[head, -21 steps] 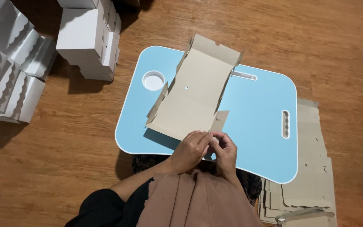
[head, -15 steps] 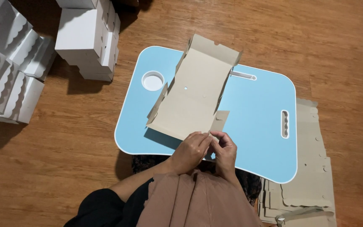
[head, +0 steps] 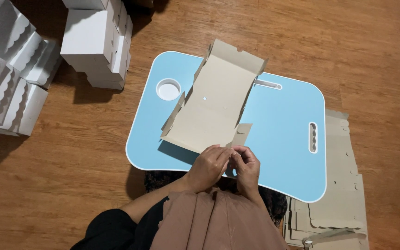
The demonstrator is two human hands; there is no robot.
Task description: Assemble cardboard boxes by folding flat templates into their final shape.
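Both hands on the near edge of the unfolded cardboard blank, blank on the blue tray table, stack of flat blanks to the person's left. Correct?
Not quite. The head view shows the stack of flat blanks on the person's right, on the floor beside the blue tray table. The rest holds: left hand and right hand meet at the near edge of the unfolded cardboard blank.

A flat cardboard sheet (head: 214,109) lies on the lap table (head: 283,139) in front of me, my hands (head: 228,164) at its near edge. Folded boxes (head: 96,39) stand on the floor to my left; more flat sheets (head: 341,194) are stacked to my right.
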